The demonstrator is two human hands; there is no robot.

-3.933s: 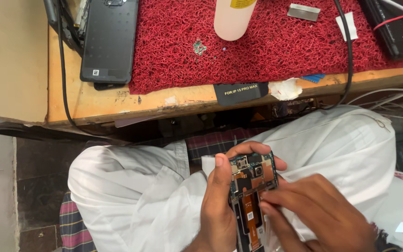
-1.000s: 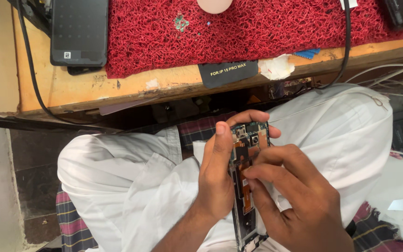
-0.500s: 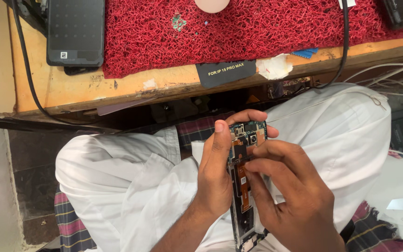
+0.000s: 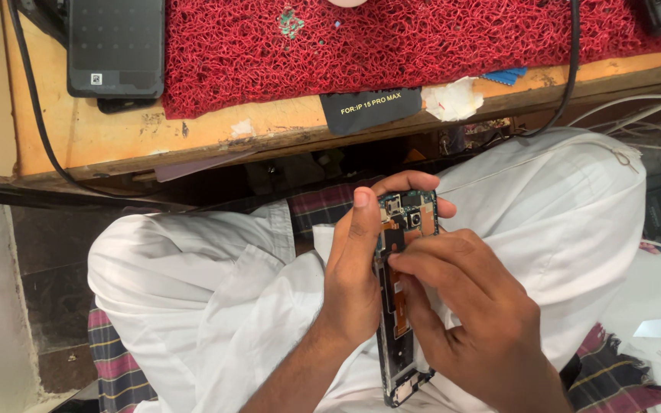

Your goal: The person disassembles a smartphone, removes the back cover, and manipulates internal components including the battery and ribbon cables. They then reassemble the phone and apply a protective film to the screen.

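Head view is showing a person sitting with white-clothed knees under a worn wooden desk (image 4: pixel 78 145). The left hand (image 4: pixel 361 283) is gripping an opened phone frame with exposed green circuit board and copper-coloured flex parts (image 4: pixel 401 306), thumb lying along its left edge and fingers curling over its top end. The right hand (image 4: pixel 468 321) is pressing its fingertips (image 4: pixel 395 261) onto the board near the upper middle, fingers bunched narrowly together. The phone is resting upright above the lap, below the desk edge. On the desk, a red looped mat (image 4: pixel 422 38) is lying beside a flat black rectangular device (image 4: pixel 116 46), with a black cable (image 4: pixel 571 69) hanging over the edge.
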